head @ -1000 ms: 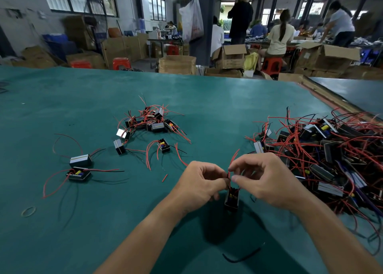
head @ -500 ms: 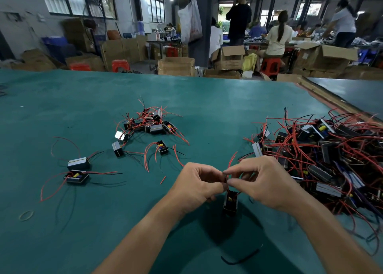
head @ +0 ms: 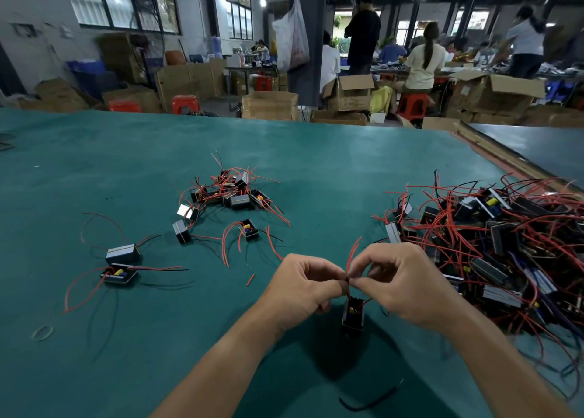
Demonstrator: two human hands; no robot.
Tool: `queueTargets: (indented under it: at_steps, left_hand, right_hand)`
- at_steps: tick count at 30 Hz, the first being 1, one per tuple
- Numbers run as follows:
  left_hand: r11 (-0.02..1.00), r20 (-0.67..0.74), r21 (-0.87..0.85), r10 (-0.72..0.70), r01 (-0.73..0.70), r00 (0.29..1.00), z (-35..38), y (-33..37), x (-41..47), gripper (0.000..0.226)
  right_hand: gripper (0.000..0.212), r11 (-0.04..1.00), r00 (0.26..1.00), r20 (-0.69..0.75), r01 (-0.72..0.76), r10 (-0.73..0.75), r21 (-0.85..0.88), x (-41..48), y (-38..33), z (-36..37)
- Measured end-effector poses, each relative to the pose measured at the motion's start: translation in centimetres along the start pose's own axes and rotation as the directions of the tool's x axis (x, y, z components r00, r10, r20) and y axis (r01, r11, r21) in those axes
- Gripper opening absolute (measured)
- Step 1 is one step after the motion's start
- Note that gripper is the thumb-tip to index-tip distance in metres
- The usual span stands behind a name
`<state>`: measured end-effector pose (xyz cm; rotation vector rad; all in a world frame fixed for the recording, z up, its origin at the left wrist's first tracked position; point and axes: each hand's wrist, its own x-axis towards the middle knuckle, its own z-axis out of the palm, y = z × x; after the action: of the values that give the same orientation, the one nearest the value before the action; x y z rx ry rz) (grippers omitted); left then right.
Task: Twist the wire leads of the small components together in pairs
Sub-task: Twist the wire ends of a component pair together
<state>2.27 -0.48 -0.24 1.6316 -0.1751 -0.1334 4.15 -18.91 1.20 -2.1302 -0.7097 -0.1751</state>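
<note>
Both hands meet low in the middle of the green table (head: 316, 152); the left hand (head: 303, 286) and the right hand (head: 407, 281) each pinch the red leads (head: 352, 256) of one small black component (head: 353, 315) between thumb and forefinger, fingertips touching just above it; the component hangs upright under the pinch, close over the mat, though whether it rests on the surface I cannot tell; the free ends of the leads rise above the fingers. To the right, a large pile of components (head: 505, 237) with tangled red and black wires lies just beside the right wrist and spreads out toward the table's right edge, where a wooden strip (head: 505, 161) borders it; on that side the hand has little room. To the left, bare mat opens between the left hand and a pair of components (head: 122, 252) lying well apart from it; a smaller cluster (head: 234, 193) sits farther back, with a single component (head: 248, 229) near it and a red wire scrap (head: 250, 279) just beside the left hand. Beyond the cluster, bare green surface runs to the far edge; a rubber band (head: 42, 333) lies near the left, and a black wire offcut (head: 368, 402) lies between the forearms.
</note>
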Motion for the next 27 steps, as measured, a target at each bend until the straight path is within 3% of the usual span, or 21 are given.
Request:
queueTargets:
  at_steps: [7,17,27]
  left_hand:
    - [1.0,0.019,0.023,0.007,-0.007,1.0,-0.19,0.1,-0.13,0.022]
    - [1.0,-0.012,-0.009,-0.013,0.013,1.0,-0.08,0.18,-0.27,0.024]
    - [0.998,-0.026,-0.039,-0.046,0.045,0.999,-0.17,-0.11,-0.11,0.021]
  right_hand:
    - [0.027,0.998,1.0,0.005,0.022,-0.021,-0.055,0.14,-0.15,-0.03]
    - [0.016,0.992,0.998,0.017,-0.054,0.057,-0.115,0.08,0.2,0.05]
    - [0.018,0.995,0.999,-0.008,-0.044,0.044,-0.088,0.11,-0.08,0.17]
